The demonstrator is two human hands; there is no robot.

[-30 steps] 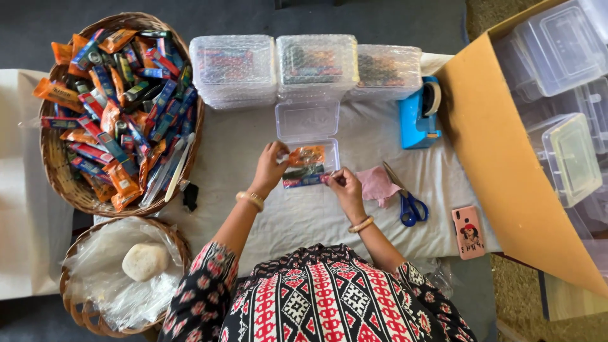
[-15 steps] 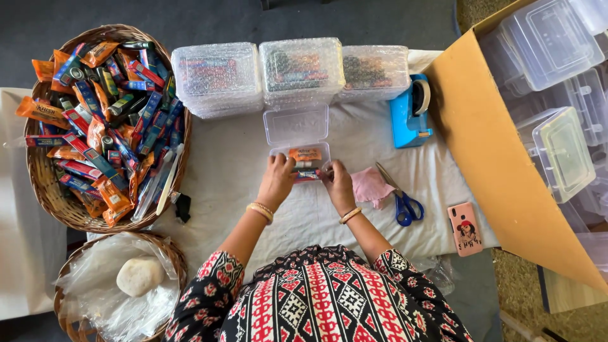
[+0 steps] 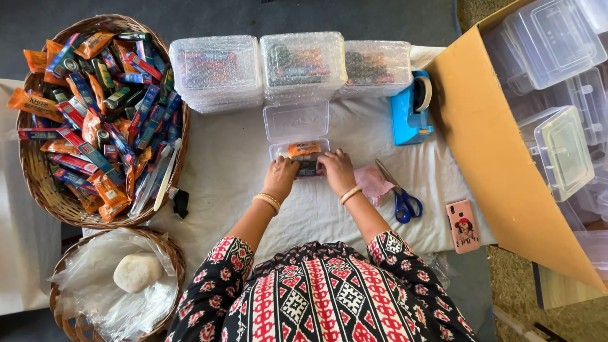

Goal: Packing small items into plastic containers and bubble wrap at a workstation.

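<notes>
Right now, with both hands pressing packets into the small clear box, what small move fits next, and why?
Probably fold the lid down: it stands open behind the box, and the left hand and right hand already press the packets in.

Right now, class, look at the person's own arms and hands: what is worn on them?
Both forearms are bare. The left hand has gold bangles at the wrist; the right hand has one gold bangle. The sleeves are black with red and white geometric print, ending near the elbows.

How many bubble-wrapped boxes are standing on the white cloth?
3, in a row behind the open box: left, middle, right. None seems hidden.
</notes>
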